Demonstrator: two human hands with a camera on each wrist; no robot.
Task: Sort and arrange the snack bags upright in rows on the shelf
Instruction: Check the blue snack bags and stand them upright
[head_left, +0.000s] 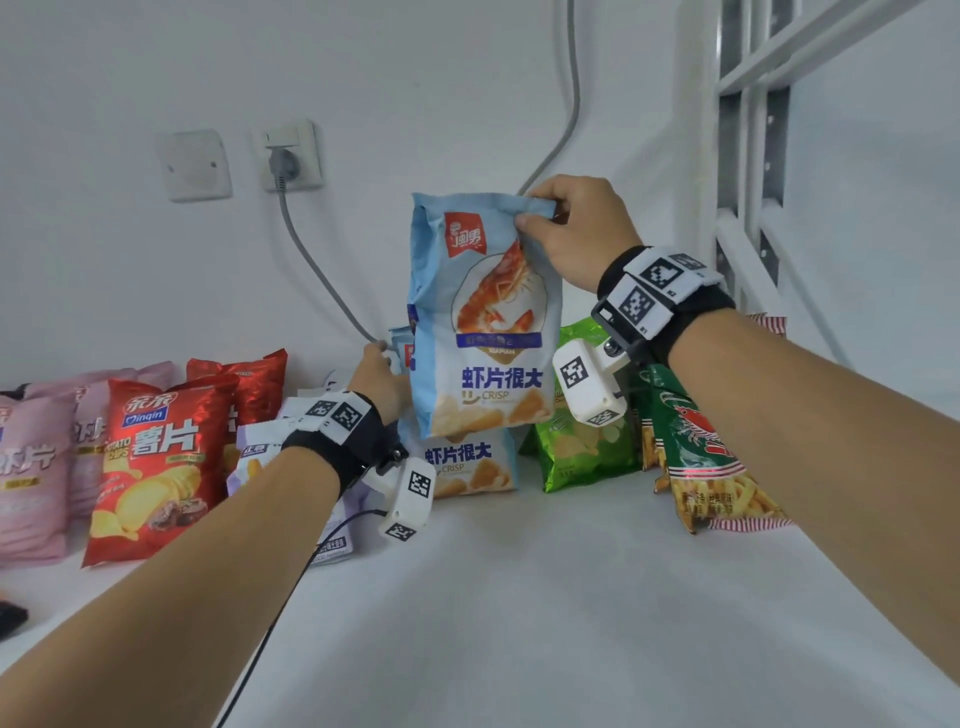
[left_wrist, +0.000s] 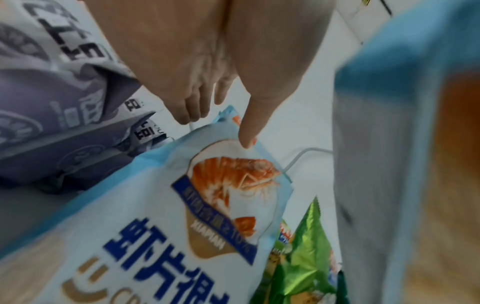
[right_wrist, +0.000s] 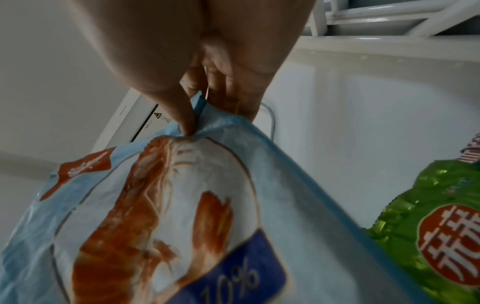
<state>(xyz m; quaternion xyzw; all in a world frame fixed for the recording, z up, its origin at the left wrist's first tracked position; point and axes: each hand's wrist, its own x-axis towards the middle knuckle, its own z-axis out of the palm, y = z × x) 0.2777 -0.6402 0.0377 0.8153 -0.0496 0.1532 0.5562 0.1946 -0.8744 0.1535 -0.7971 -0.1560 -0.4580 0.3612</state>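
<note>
My right hand (head_left: 535, 210) pinches the top right corner of a light blue shrimp-crisp bag (head_left: 483, 322) and holds it upright in the air above the white shelf (head_left: 519, 597). In the right wrist view the thumb and fingers of that hand (right_wrist: 207, 115) squeeze the bag's (right_wrist: 182, 205) top seam. Behind and below it a second, matching blue bag (head_left: 467, 467) stands on the shelf. My left hand (head_left: 382, 371) reaches to its top. In the left wrist view this hand (left_wrist: 221, 127) has its thumb on the front of that bag (left_wrist: 155, 226) and its fingers behind the top edge.
A green bag (head_left: 587, 447) and a green-and-red striped bag (head_left: 701, 457) stand to the right. To the left are purple-white bags (head_left: 260, 452), red potato-chip bags (head_left: 150, 467) and pink bags (head_left: 36, 457). A grey cable (head_left: 311, 260) hangs from a wall socket (head_left: 288, 156). A white frame (head_left: 748, 156) rises at right.
</note>
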